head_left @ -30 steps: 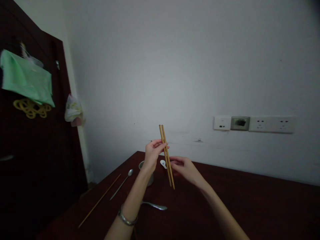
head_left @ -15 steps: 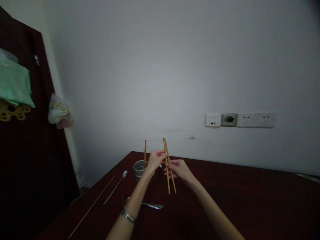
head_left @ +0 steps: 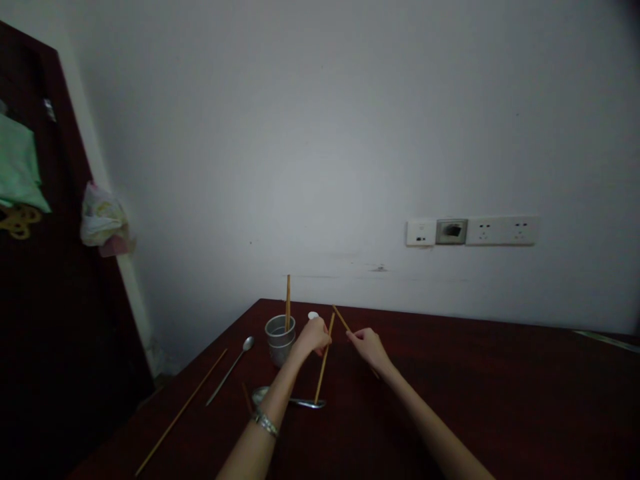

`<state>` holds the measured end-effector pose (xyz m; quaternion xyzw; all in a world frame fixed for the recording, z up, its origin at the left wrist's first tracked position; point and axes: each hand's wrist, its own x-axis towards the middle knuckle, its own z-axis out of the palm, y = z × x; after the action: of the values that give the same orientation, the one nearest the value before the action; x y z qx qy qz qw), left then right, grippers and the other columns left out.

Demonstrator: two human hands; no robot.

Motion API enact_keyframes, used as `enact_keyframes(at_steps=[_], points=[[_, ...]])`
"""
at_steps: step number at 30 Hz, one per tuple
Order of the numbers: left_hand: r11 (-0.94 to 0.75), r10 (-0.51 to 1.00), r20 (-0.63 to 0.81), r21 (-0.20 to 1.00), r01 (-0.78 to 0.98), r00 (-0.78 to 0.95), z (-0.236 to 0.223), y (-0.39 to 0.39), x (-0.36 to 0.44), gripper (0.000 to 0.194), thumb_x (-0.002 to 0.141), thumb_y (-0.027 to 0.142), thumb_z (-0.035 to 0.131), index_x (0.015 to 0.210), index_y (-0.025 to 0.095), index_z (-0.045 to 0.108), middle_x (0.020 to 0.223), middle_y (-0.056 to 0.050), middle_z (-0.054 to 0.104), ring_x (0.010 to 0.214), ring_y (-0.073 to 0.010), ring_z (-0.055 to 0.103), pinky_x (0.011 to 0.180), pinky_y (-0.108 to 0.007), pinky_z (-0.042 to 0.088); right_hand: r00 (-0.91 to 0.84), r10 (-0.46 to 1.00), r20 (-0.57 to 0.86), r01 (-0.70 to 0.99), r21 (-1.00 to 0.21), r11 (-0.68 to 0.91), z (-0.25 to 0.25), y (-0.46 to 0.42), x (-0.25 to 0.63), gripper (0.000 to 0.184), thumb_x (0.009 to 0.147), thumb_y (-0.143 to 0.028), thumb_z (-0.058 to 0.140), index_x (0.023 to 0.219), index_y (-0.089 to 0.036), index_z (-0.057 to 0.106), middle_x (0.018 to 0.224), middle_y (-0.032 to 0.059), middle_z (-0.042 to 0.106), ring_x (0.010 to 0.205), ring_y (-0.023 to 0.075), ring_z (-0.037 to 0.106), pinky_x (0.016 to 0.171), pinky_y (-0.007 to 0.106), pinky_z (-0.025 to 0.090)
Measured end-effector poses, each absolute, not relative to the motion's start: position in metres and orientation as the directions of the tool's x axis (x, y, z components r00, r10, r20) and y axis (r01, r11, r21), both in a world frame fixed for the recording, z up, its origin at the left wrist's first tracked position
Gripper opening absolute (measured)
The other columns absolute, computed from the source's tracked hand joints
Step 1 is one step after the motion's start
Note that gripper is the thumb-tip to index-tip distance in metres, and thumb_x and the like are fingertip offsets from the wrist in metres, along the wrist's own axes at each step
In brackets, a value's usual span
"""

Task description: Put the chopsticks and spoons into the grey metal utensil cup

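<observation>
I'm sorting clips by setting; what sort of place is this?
Probably a room in a home: a dark red table by a plain wall, sockets, and green cloth hanging on a door.

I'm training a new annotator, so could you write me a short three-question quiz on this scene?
1. Multiple choice: what does the right hand hold?
a) a fork
b) a chopstick
c) a knife

2. True or false: the left hand is nearer the cup than the right hand is.

3. Fill the gap: on the table, between the thin stick and the cup, lies a ____.

Key:
1. b
2. True
3. spoon
</observation>
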<state>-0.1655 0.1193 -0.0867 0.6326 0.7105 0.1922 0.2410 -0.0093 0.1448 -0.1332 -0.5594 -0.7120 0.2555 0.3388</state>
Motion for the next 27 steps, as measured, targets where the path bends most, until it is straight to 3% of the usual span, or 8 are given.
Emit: enact_keyframes(at_steps=[4,11,19,27], points=[[0.113,0.989,-0.139,0.496,0.861,-0.05,-0.098,0.122,-0.164,0.012,0.064,0.005,0.05,0.068,0.005,0.061,0.063,-0.015,0.066,0.047,-0.0173,0.061,0.041,-0.022,0.048,-0.128,0.977,0.172,0.799,-0.566,0.204,-0.142,0.143,-0.005,0.034,0.078,-0.044,0.043,0.085,-0.019,0.066,0.088,0.0089,0.066,0.081,0.021,0.061,0.06,0.025,0.04],[0.127,0.984,-0.169,0.419,0.899,-0.06,-0.113,0.118,-0.154,0.017,0.065,0.002,0.048,0.072,0.005,0.063,0.056,-0.014,0.065,0.05,-0.0188,0.062,0.047,-0.022,0.048,-0.183,0.958,0.223,0.877,-0.402,0.262,-0.144,0.154,-0.021,0.028,0.079,-0.038,0.044,0.089,-0.022,0.065,0.093,0.0091,0.065,0.086,0.0231,0.06,0.068,0.03,0.042],[0.073,0.996,-0.074,0.485,0.872,-0.042,-0.115,0.107,-0.144,0.022,0.062,0.004,0.058,0.082,0.012,0.064,0.062,-0.011,0.066,0.068,-0.0227,0.065,0.064,-0.027,0.048,-0.175,0.959,0.225,0.908,-0.339,0.245,-0.137,0.19,-0.052,0.028,0.08,-0.035,0.046,0.093,-0.019,0.065,0.096,0.0125,0.064,0.088,0.023,0.06,0.071,0.032,0.043],[0.053,0.998,-0.052,0.397,0.916,-0.035,-0.113,0.106,-0.142,0.02,0.064,0.008,0.058,0.083,0.011,0.064,0.07,-0.014,0.067,0.073,-0.0245,0.064,0.068,-0.029,0.048,-0.181,0.963,0.202,0.894,-0.373,0.246,-0.147,0.207,-0.071,0.025,0.079,-0.035,0.049,0.093,-0.021,0.065,0.096,0.0118,0.064,0.089,0.0234,0.06,0.071,0.033,0.044]])
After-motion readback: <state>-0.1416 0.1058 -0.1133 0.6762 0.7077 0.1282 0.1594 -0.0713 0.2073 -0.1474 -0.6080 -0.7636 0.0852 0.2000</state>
